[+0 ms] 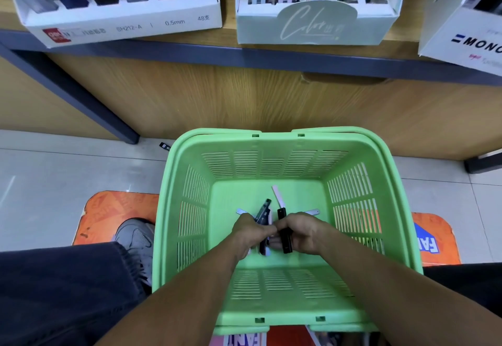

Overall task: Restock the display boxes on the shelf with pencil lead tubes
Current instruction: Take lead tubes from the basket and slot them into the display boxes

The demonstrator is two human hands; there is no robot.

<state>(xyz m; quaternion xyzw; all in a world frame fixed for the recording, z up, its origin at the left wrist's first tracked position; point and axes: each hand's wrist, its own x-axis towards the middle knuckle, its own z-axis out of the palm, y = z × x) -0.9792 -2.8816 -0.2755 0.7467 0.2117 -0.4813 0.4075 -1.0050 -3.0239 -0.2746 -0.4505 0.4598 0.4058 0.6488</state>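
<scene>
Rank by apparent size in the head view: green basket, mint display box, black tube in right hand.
1. green basket, though it sits nearest the camera
2. mint display box
3. black tube, held in the right hand

Both hands — left hand (251,233), right hand (301,233) — grip lead tubes (284,233) inside green basket (184,182).

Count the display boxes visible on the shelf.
3: white box at left, pale green box in the middle, white box at right, cut off by the frame. More may sit outside view.
</scene>
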